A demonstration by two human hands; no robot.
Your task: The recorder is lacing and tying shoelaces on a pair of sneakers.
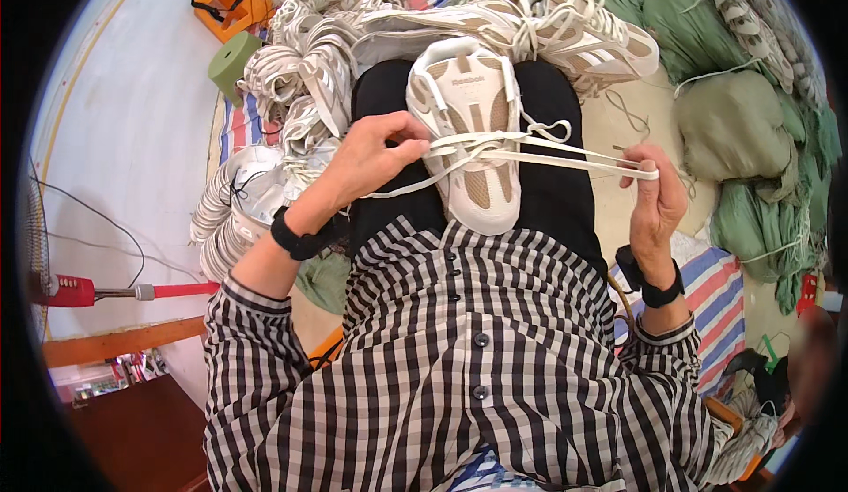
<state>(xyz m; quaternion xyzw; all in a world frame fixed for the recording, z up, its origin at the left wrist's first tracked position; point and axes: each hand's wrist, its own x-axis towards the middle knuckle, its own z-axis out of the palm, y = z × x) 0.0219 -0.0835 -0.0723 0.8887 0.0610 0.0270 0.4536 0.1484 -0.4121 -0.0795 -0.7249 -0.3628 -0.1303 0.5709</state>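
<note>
A white and tan sneaker (466, 130) lies on my lap, toe toward me, between my black-trousered knees. My left hand (375, 156) pinches its white shoelace (539, 152) just at the shoe's left side. My right hand (655, 196) is out to the right, fingers closed on the lace's far ends, so the strands stretch flat across the shoe. Both wrists wear black bands. My black-and-white checked shirt fills the lower middle.
A heap of similar white and tan sneakers (548, 15) lies ahead, with more shoe parts (256, 192) piled at the left. Green sacks (733, 121) stand at the right. A green stool (233, 59), an orange object (231, 2) and a red-handled fan (71, 291) sit at the left.
</note>
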